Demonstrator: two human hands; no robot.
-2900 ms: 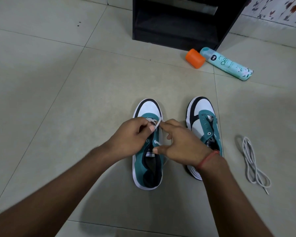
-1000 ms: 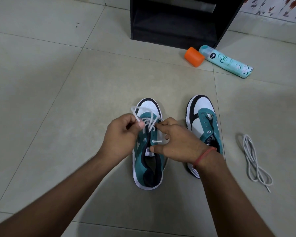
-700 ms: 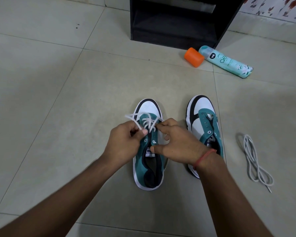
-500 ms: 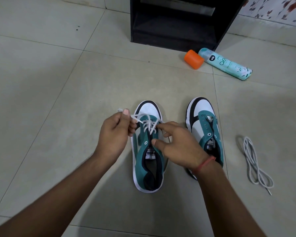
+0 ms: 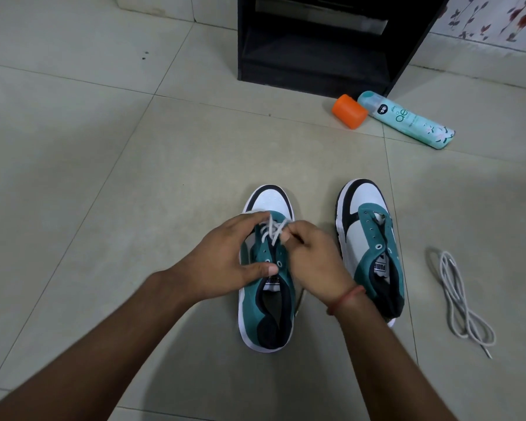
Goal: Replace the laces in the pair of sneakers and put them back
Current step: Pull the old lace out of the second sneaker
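Left hand (image 5: 222,265) grips left sneaker (image 5: 268,268) upper; right hand (image 5: 312,256) pinches white lace (image 5: 274,230). Spare lace (image 5: 459,302) far right on floor (image 5: 104,177).

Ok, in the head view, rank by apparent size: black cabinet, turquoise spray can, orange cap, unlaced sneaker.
1. Black cabinet, though cropped.
2. Unlaced teal-and-white sneaker, nearer the camera.
3. Turquoise spray can.
4. Orange plastic cap.

Both forearms are bare (no sleeves show); a thin red thread band (image 5: 346,297) circles the right wrist.
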